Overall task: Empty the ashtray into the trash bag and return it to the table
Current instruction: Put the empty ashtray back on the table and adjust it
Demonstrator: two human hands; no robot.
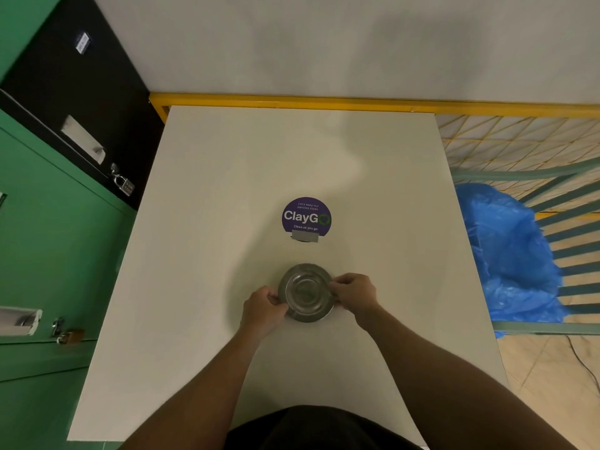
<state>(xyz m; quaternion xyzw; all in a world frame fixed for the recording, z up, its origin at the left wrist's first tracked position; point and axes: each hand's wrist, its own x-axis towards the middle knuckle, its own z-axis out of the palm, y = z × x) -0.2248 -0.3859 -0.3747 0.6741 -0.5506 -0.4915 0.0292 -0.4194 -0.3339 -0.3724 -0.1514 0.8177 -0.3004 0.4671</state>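
A round metal ashtray (306, 292) sits on the white table (201, 196), a little in front of the table's middle. Its bowl looks bare and shiny. My left hand (263, 308) grips the ashtray's left rim with closed fingers. My right hand (354, 292) grips the right rim the same way. A blue trash bag (509, 254) stands open on the floor to the right of the table, about an arm's length from the ashtray.
A round purple "ClayGo" sticker (306, 217) lies just beyond the ashtray. Green lockers with padlocks (48, 238) line the left side. A yellow-framed mesh railing (519, 138) and a teal slatted frame (571, 241) stand right of the table, around the bag.
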